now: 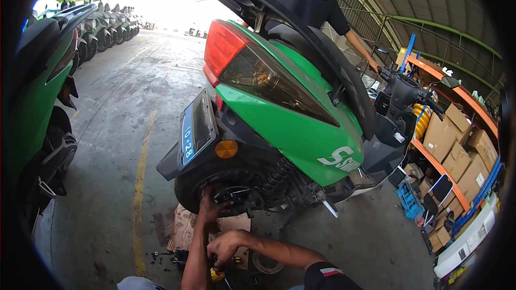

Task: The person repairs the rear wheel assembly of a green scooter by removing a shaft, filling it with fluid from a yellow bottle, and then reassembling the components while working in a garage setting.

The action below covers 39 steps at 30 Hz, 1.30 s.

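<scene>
A green and black scooter (290, 123) stands in front of me with its rear end toward me. My left hand (211, 207) reaches up to its rear wheel (188, 190), fingers curled against the dark wheel hub (232, 194); shadow hides some of the fingertips. Lower down, close to my left forearm, my right hand (226, 246) is closed in a fist. What it holds is mostly hidden. A yellow and black tool (216, 275) shows just below that fist. Beneath the wheel lies a piece of cardboard (184, 228), and a metal brake disc (267, 264) rests on the floor to its right.
Another person (309, 0) stands beyond the scooter, a hand on its handlebar (400, 83). At left is a second green scooter (40, 123). A shelf (454, 174) with cardboard boxes (443, 134) lines the right side, a blue crate (409, 200) near it. Small parts (157, 255) lie on the floor.
</scene>
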{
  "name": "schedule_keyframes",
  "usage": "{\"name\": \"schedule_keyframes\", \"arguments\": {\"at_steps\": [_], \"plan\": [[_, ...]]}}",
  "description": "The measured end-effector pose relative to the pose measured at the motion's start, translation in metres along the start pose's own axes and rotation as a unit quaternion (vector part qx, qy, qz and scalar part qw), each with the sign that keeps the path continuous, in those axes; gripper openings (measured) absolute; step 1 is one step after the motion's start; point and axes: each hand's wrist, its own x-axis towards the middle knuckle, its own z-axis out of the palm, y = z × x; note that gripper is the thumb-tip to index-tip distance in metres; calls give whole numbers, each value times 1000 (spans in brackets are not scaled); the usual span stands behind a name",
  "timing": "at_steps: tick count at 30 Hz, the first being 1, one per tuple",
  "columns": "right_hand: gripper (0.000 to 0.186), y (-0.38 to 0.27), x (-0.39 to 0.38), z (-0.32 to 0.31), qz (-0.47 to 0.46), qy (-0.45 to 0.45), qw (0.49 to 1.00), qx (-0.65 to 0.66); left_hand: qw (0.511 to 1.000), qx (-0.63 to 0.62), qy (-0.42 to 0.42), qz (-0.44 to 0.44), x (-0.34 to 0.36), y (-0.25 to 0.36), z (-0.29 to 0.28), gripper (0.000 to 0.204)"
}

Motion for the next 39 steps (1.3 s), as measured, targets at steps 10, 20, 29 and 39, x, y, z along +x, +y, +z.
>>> {"name": "schedule_keyframes", "arguments": {"at_steps": [10,20,29,39], "plan": [[34,28,21,13,-55,0,998,-2,1000,-18,18,0,1,1,2,74],[39,20,17,8,-18,-18,1000,-2,1000,10,12,-21,1,4,-1,77],[34,22,19,10,-40,-3,999,-10,1000,15,13,-17,1,7,-1,75],[48,32,44,21,-39,-11,999,-33,948,181,255,64,20,-13,-59,66]]}}
